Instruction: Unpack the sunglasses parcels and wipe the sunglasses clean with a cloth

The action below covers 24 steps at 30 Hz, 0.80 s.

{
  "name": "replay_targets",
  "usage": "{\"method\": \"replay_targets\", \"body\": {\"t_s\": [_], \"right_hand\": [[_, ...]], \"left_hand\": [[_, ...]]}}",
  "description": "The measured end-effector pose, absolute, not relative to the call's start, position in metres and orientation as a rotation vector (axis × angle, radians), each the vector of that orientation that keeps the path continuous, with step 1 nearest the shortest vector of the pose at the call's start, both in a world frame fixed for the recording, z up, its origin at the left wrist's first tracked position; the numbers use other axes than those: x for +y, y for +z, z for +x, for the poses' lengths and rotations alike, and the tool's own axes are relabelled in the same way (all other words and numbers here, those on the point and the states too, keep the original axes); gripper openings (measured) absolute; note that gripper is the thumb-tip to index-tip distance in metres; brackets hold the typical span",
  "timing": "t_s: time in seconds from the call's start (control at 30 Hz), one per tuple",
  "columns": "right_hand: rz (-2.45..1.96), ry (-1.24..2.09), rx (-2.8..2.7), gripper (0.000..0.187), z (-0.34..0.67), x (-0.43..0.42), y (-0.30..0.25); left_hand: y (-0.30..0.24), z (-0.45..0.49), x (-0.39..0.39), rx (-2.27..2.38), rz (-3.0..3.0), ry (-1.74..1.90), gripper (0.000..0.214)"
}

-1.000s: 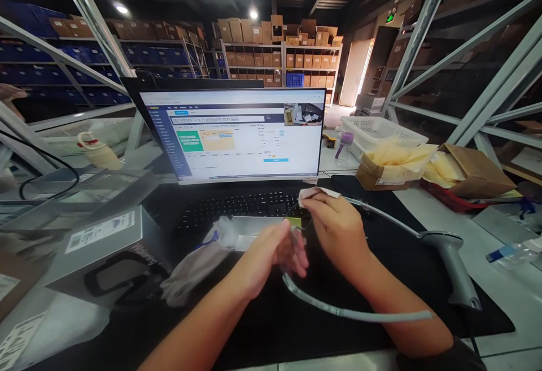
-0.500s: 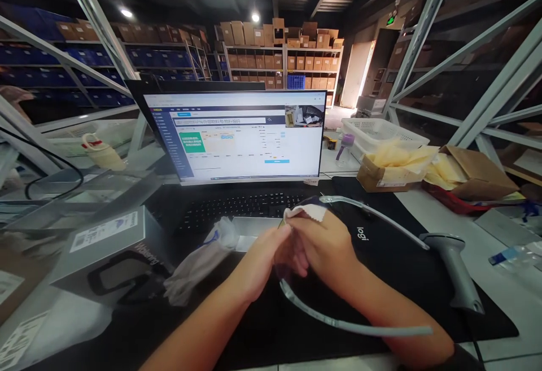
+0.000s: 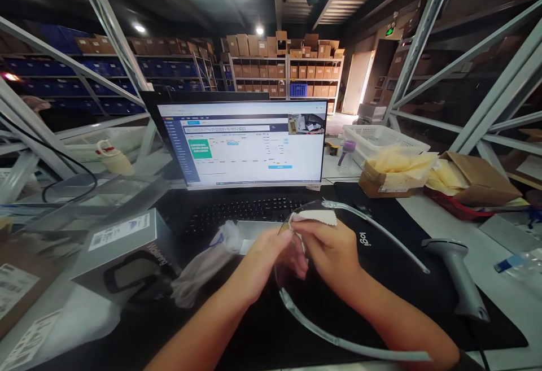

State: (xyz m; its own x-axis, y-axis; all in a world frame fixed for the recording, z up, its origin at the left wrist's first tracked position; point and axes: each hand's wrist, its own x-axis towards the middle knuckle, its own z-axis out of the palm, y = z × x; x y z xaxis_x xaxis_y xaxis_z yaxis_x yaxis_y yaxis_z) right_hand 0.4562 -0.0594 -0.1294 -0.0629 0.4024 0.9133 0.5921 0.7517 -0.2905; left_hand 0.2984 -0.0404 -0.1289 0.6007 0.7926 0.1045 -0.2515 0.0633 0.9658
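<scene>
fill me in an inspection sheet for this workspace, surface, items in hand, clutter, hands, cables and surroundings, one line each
Surface: black mat marked "logi" on a pale desk
Items in hand: glasses with clear, pale sleeves on both side arms; whitish cloth
Clutter: grey box, plastic bag, keyboard, scanner, carton with yellow sheets
Hands: left hand grips the glasses; right hand holds the cloth close to them, exact contact hidden
Cables: black cable looped at far left; another cable below the scanner
Surroundings: lit monitor ahead, shelving full of cartons behind
</scene>
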Motion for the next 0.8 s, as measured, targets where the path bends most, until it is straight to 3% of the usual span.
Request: {"method": "replay_targets", "body": {"t_s": [0.27, 0.5, 0.7, 0.8], "right_hand": [[-0.922, -0.692, -1.592, 0.037, 0.48, -0.045, -0.131], [-0.758, -0.492, -1.743, 0.031, 0.46, -0.049, -0.138], [-0.849, -0.542, -1.624, 0.035, 0.474, -0.042, -0.13], [-0.812, -0.367, -1.664, 0.029, 0.468, -0.045, -0.13]], "left_hand": [[-0.123, 0.294, -0.041, 0.54, 1.29, 0.889, 0.045], [-0.123, 0.292, -0.041, 0.536, 1.282, 0.909, 0.043], [-0.122, 0.298, -0.043, 0.547, 1.23, 0.883, 0.046], [-0.122, 0.299, -0.043, 0.548, 1.226, 0.891, 0.046]]}}
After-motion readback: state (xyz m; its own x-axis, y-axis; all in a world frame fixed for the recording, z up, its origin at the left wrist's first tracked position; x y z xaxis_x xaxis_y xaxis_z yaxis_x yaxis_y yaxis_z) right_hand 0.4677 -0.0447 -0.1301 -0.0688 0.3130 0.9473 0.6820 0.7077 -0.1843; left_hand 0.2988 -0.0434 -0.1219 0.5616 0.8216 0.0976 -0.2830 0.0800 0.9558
